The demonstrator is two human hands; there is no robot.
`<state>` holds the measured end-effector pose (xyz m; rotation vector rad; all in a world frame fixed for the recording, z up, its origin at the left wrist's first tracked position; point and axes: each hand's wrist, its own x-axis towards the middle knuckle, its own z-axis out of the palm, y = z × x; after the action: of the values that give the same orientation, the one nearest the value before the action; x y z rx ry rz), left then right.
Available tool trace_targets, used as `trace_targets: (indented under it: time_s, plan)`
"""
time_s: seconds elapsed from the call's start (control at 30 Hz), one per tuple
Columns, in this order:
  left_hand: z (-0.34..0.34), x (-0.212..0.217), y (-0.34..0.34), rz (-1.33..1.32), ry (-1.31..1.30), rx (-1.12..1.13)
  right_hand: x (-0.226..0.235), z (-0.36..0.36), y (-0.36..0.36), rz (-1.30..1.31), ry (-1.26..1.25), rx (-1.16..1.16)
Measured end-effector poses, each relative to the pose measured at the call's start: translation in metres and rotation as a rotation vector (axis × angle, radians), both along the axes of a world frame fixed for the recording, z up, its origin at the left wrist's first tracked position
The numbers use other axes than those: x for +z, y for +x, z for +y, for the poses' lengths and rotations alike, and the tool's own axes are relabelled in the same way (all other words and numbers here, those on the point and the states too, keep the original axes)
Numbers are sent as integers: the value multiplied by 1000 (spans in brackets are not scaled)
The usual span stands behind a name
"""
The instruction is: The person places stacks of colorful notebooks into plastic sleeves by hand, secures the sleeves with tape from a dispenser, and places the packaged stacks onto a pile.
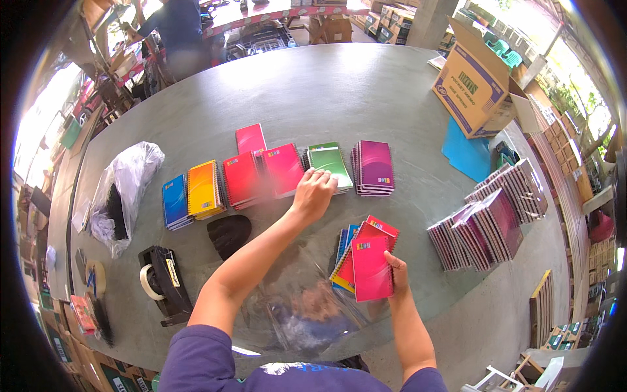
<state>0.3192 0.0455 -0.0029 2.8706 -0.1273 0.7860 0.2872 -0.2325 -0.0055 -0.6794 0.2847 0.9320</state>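
My left hand [315, 191] reaches forward to the green spiral notebooks [330, 159], its curled fingers on the near part of the top one. In my right hand [398, 274] is a small fanned bunch of notebooks, its thumb over the edge of the pink notebook [371, 264] on top. Under that one show a red notebook [382, 225], then yellow and blue edges. The stacks form a row: blue notebooks [175, 199], yellow notebooks [204, 187], red notebooks [240, 176], pink notebooks [283, 168], green, and purple notebooks [374, 166].
Wrapped notebook packs [480, 232] stand at the right, below a cardboard box [477, 81] and blue sheet [465, 151]. A tape dispenser [163, 284], dark rounded piece [228, 235] and plastic bag [127, 189] lie left. Clear plastic [287, 294] lies before me. Another person [173, 36] stands beyond.
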Motion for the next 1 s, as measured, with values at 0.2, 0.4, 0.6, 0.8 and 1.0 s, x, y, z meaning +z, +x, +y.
trace_targets:
  time_s: [0.2, 0.4, 0.6, 0.8, 1.0]
  plan:
    - [-110, 45, -77, 11, 41, -568, -25, -24, 16, -69, 130, -42]
    - [-92, 25, 53, -63, -11, -29, -7, -33, 18, -242, -143, 150]
    - [-94, 44, 55, -40, -65, -115, -13, -51, 24, -199, -156, 20]
    - [-66, 57, -36, 250, -267, -840, -9, -18, 26, -179, 152, 86]
    - [43, 20, -47, 127, 38, 294, -26, 23, 12, 86, 246, 173]
